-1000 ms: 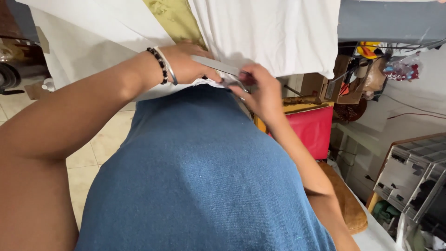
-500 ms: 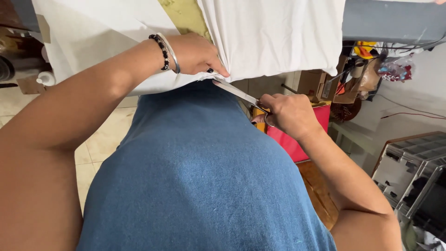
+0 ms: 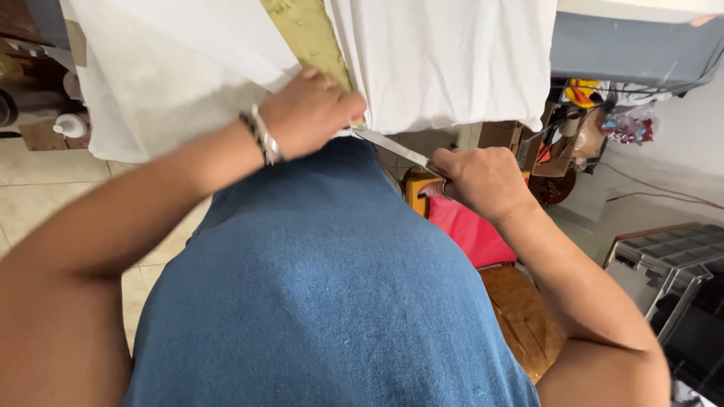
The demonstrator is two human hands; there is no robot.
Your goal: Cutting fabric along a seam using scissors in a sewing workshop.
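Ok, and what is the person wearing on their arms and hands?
Both forearms are bare, with no sleeves in view and no gloves. The left hand has a dark beaded bracelet and a thin silver bangle side by side at the wrist. The right hand and its wrist show nothing worn.

1. My left hand (image 3: 309, 113) covers the tip of the scissors (image 3: 392, 147), so I cannot see where the blades meet the white cloth (image 3: 445, 60).
2. My right hand (image 3: 483, 181) hides the scissor handles.
3. The cloth is cut off by the top edge.
4. The clutter (image 3: 581, 120) under the bench is too small to identify.
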